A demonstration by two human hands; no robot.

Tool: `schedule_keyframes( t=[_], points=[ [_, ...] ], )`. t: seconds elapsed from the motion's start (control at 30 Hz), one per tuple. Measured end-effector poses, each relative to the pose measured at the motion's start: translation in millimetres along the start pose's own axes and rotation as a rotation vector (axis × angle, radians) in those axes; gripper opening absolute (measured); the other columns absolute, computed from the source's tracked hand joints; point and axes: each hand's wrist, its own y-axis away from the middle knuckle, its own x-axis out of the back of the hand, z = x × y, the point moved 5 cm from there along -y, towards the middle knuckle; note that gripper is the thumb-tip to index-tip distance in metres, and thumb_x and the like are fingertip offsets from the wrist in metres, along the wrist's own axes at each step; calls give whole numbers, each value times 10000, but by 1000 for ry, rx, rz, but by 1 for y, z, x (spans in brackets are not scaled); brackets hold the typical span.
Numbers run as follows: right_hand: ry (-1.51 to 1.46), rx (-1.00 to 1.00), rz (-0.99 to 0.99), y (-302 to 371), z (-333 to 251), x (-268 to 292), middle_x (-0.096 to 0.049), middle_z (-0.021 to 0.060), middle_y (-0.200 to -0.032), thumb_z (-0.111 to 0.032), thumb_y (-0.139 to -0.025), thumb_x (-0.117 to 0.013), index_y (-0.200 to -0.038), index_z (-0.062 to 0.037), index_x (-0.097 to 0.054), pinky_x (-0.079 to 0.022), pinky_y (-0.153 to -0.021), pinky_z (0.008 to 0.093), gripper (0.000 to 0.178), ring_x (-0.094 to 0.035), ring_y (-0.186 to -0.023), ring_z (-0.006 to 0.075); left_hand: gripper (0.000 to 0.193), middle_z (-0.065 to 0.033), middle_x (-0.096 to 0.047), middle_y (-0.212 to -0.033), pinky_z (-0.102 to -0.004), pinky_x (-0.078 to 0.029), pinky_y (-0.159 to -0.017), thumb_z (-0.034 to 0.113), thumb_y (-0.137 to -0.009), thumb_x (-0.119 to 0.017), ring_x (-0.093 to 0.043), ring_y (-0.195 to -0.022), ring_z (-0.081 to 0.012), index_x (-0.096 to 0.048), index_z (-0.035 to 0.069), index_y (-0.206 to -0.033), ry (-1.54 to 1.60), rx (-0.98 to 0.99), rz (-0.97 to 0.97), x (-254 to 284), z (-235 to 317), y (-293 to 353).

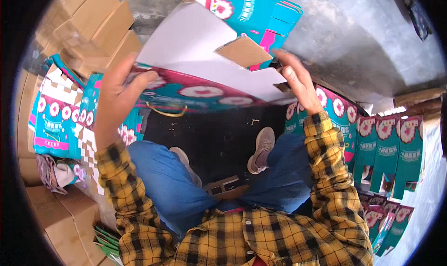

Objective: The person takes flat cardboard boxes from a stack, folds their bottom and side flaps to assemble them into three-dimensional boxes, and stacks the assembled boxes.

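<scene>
Above my lap I hold a partly folded cardboard gift box (191,44), its large panel tilted up with the plain pale inside showing. A teal and maroon printed side with pale flower shapes faces me, and a yellow cord handle (167,112) hangs from it. My left hand (116,93) grips the left end, thumb on the printed side. At the right end my right hand (299,82) is closed on the edge by a narrow flap, its fingertips partly hidden. A brown flap (245,53) sticks out between the hands.
Beyond the box lies a stack of flat teal cartons (260,10). More printed cartons stand at the left (56,117) and right (386,149). Brown cardboard boxes (93,23) pile up at the far left. A dark mat (223,135) lies between my shoes.
</scene>
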Motion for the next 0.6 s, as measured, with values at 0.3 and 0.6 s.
schedule_keyframes(
  t=[0.3,0.6],
  points=[
    [-47,-348,-139,8,66,7,-497,-50,-652,-365,-970,-532,-982,-4,-655,-377,-509,219,381,-434,-577,45,718,-231,-431,-1343,-442,-345,-1047,254,-778,-750,-417,-1249,-389,-399,-17,-1342,-663,-306,425,-107,-52,-29],
    [-283,-427,-127,-3,78,2,-625,-7,-862,-392,-955,-548,-1079,19,-640,-469,-678,246,439,-548,-752,83,1087,-293,-285,-1444,-449,-294,-1098,366,-667,-825,-322,-1337,-414,-179,-44,-1440,-389,-117,-318,-235,-43,44]
  ],
)
